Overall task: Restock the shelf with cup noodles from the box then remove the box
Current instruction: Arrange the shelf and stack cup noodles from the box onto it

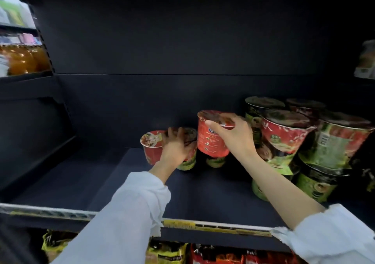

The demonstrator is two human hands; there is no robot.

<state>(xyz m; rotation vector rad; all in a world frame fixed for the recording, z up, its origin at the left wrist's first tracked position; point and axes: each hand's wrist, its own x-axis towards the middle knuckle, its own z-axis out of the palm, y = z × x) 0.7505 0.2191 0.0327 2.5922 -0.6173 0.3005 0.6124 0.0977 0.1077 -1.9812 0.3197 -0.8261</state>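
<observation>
I see right hand (233, 138) gripping red cup (211, 140) by its rim above shelf (101, 182); left hand (175, 145) wraps tilted cup (151, 144).

A dark, matte back panel (182, 40) rose behind the dim shelving bay. Orange drink bottles (24, 60) stood in a brighter neighbouring bay at upper left, while packaged goods (213, 255) filled the tier below.

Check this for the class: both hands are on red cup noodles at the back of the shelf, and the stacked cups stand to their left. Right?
Not quite. The head view shows the stacked cups to the right, not left. The left hand and right hand are on red cup noodles on the shelf.
</observation>
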